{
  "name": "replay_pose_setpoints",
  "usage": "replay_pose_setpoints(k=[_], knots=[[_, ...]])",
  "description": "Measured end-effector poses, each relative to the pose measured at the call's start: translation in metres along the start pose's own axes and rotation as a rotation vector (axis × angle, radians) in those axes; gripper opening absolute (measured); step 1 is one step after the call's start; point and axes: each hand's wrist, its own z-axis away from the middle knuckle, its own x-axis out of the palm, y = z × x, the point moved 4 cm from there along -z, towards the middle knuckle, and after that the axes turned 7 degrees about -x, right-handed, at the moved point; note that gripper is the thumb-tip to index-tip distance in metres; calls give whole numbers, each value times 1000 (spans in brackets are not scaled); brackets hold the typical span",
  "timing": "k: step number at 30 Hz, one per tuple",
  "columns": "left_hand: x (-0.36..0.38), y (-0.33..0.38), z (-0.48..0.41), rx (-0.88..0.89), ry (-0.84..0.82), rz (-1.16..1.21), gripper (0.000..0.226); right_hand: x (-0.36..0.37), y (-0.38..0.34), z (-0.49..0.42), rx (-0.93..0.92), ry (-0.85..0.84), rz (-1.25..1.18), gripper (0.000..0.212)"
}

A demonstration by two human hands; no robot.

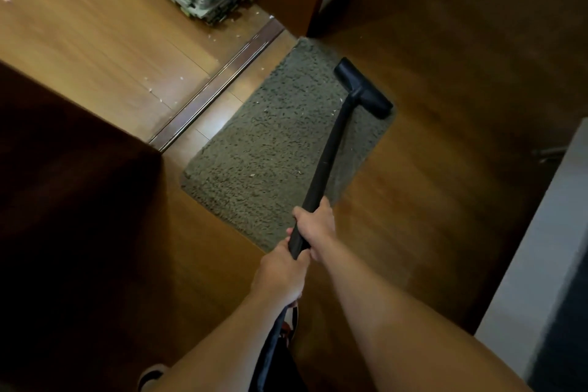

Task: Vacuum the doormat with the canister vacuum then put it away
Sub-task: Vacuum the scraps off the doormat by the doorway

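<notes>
Both hands, the left hand (281, 274) and right hand (316, 226), grip the vacuum pole (331, 149) tight, its brush (362, 87) at the doormat's (270, 143) far edge, crumbs left, putting away undone.

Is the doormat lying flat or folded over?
Flat. The doormat lies spread on the wooden floor with no corner turned up, and the vacuum head rests at its far edge.

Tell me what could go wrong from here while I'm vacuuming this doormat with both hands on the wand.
The floor head sits at the far edge of the doormat, so a pull back might bunch or drag the mat on the smooth wood floor. Pale bits remain on the mat and beyond the door track, easy to miss. The hose hangs below your left hand, close to your body, and could snag as your right hand pushes.
</notes>
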Motion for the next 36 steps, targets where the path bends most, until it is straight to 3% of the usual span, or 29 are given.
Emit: replay_pose_setpoints(k=[6, 10, 16, 21, 25, 33, 36], knots=[[-17, -35, 15, -5, 32, -15, 21, 29, 18, 23, -2, 10, -5, 40], [-33, -69, 34, -10, 59, 0, 8, 56, 34, 49, -8, -7, -10, 48], [-50, -120, 65, -84, 75, -107, 50, 90, 58, 97, 18, -40, -46, 43], [-53, -165, 95, -89, 166, -171, 27, 116, 93, 134, 62, -84, -60, 54], [-45, -189, 106, -77, 170, -203, 34, 124, 121, 155, 64, -101, -105, 64], [-23, -155, 81, -104, 130, -323, 26, 89, 106, 125, 25, -110, -90, 63], [-10, -121, 65, -122, 100, -311, 32, 61, 90, 98, 16, -72, -60, 52]])
